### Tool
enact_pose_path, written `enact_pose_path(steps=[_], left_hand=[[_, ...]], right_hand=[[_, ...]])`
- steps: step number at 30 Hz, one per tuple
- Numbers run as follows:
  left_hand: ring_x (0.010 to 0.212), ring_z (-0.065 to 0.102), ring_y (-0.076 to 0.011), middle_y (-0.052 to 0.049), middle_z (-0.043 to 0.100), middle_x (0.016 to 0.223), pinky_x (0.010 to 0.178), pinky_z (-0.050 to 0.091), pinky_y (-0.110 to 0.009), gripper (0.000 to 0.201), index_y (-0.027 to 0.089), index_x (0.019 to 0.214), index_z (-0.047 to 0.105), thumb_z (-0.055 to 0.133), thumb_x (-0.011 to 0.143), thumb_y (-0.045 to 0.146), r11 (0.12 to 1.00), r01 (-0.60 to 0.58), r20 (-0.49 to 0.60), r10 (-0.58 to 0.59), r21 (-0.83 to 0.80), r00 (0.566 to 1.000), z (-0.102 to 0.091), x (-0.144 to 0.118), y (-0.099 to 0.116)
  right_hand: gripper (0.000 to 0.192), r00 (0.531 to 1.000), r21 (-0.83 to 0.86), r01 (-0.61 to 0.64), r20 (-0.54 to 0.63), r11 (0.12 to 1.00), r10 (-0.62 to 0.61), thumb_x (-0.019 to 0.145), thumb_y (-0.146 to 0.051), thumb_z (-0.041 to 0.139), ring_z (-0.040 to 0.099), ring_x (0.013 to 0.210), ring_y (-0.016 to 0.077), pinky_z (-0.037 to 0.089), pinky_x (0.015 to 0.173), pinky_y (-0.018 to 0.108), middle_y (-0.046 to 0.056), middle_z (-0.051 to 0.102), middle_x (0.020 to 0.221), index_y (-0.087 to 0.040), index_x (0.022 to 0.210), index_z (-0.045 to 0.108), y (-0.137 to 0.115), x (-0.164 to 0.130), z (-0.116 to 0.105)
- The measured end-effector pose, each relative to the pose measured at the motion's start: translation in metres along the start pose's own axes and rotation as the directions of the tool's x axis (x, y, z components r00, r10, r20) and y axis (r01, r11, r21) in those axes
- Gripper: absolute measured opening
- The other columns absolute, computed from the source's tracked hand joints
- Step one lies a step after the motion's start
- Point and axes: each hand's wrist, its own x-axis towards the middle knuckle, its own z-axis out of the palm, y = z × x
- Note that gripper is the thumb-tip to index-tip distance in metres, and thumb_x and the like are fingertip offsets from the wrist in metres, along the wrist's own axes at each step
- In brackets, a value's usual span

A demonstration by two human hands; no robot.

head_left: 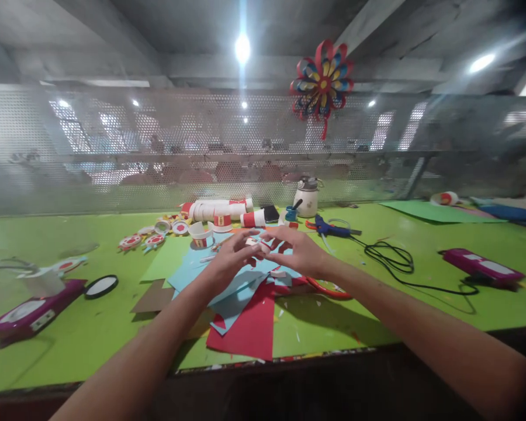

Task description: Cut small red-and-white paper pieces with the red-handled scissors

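Both of my hands meet above the sheets of paper in the middle of the table. Between their fingertips is a small white-and-red paper piece (254,242), partly hidden by the fingers. My left hand (232,258) is closed on its left side, and my right hand (298,251) pinches it from the right. Below them lie light blue paper (239,297) and red paper (249,327). A red-orange loop-shaped handle (331,290) shows under my right wrist. White paper cups (200,235) stand just beyond my left hand.
A blue glue gun (333,227) lies at right, its black cord running to a purple power strip (482,266). Another power strip (39,310) and a round black-rimmed disc (101,286) lie left. Stacked cups (219,210) and a white bottle (307,199) stand behind, before a perforated screen (245,140).
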Motion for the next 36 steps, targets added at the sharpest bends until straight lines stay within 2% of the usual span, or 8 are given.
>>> enact_pose_path(steps=[2, 4, 9, 15, 20, 26, 30, 36], left_hand=[[0.073, 0.057, -0.0146, -0.005, 0.063, 0.082, 0.063, 0.043, -0.026, 0.031, 0.016, 0.099, 0.060, 0.060, 0.079, 0.039, 0.996, 0.054, 0.019, -0.053, -0.068, 0.998, -0.002, 0.000, 0.000], [0.070, 0.057, -0.0145, -0.007, 0.063, 0.080, 0.062, 0.044, -0.025, 0.037, 0.015, 0.090, 0.062, 0.052, 0.082, 0.049, 0.987, 0.095, 0.044, -0.090, -0.129, 0.995, -0.004, 0.001, -0.001], [0.063, 0.058, -0.0160, -0.013, 0.067, 0.083, 0.052, 0.042, -0.025, 0.060, 0.013, 0.096, 0.063, 0.033, 0.083, 0.063, 0.956, 0.183, 0.158, -0.149, -0.230, 0.976, -0.010, 0.006, -0.007], [0.060, 0.059, -0.0150, -0.013, 0.068, 0.084, 0.050, 0.042, -0.024, 0.064, 0.012, 0.100, 0.062, 0.032, 0.082, 0.066, 0.946, 0.242, 0.167, -0.208, -0.217, 0.964, -0.007, 0.008, -0.012], [0.060, 0.060, -0.0144, -0.011, 0.067, 0.085, 0.052, 0.043, -0.024, 0.047, 0.013, 0.098, 0.061, 0.042, 0.085, 0.055, 0.967, 0.203, 0.128, -0.185, -0.151, 0.974, -0.005, 0.006, -0.013], [0.063, 0.062, -0.0146, -0.006, 0.065, 0.080, 0.055, 0.047, -0.025, 0.031, 0.016, 0.095, 0.062, 0.060, 0.079, 0.042, 0.986, 0.168, 0.094, -0.169, 0.018, 0.981, -0.004, 0.004, -0.014], [0.060, 0.062, -0.0130, -0.004, 0.064, 0.078, 0.054, 0.047, -0.024, 0.027, 0.016, 0.091, 0.062, 0.064, 0.077, 0.038, 0.987, 0.141, 0.084, -0.148, 0.083, 0.985, -0.004, 0.004, -0.016], [0.054, 0.059, -0.0118, -0.008, 0.067, 0.079, 0.052, 0.045, -0.025, 0.030, 0.013, 0.092, 0.064, 0.067, 0.073, 0.036, 0.982, 0.181, 0.102, -0.186, 0.062, 0.977, -0.007, 0.006, -0.019]], right_hand=[[0.012, 1.000, 0.081, -0.007, -0.016, 0.997, 0.008, 0.086, -0.024, 0.062, 0.062, 0.081, 0.0171, 0.051, 0.074, 0.036, 0.003, 0.065, 0.092, -0.014, 0.093, 0.064, 0.004, 0.006, 0.011], [0.015, 0.999, 0.184, -0.035, 0.005, 0.982, 0.035, 0.090, -0.027, 0.058, 0.063, 0.072, 0.0153, 0.052, 0.068, 0.033, 0.001, 0.065, 0.084, -0.013, 0.089, 0.063, 0.012, 0.009, 0.019], [0.018, 0.989, 0.436, -0.148, 0.084, 0.888, 0.124, 0.093, -0.029, 0.053, 0.064, 0.070, 0.0143, 0.054, 0.064, 0.032, 0.002, 0.066, 0.087, -0.013, 0.097, 0.062, 0.031, 0.005, 0.019], [0.016, 0.969, 0.577, -0.246, 0.144, 0.779, 0.199, 0.092, -0.027, 0.055, 0.064, 0.070, 0.0142, 0.054, 0.063, 0.031, 0.002, 0.065, 0.089, -0.013, 0.098, 0.061, 0.036, -0.003, 0.016], [0.016, 0.961, 0.590, -0.277, 0.168, 0.758, 0.219, 0.092, -0.025, 0.056, 0.064, 0.072, 0.0146, 0.054, 0.065, 0.032, 0.002, 0.065, 0.090, -0.013, 0.099, 0.061, 0.039, -0.004, 0.015], [0.017, 0.950, 0.520, -0.312, 0.186, 0.795, 0.252, 0.092, -0.027, 0.055, 0.065, 0.074, 0.0153, 0.054, 0.066, 0.033, 0.003, 0.066, 0.092, -0.013, 0.100, 0.062, 0.045, -0.004, 0.017], [0.018, 0.939, 0.446, -0.341, 0.193, 0.828, 0.284, 0.092, -0.027, 0.055, 0.065, 0.076, 0.0159, 0.054, 0.067, 0.033, 0.004, 0.066, 0.095, -0.013, 0.101, 0.061, 0.048, -0.003, 0.020], [0.019, 0.922, 0.381, -0.384, 0.198, 0.841, 0.332, 0.092, -0.027, 0.055, 0.065, 0.076, 0.0159, 0.055, 0.066, 0.033, 0.004, 0.065, 0.097, -0.013, 0.104, 0.061, 0.046, -0.002, 0.023]])
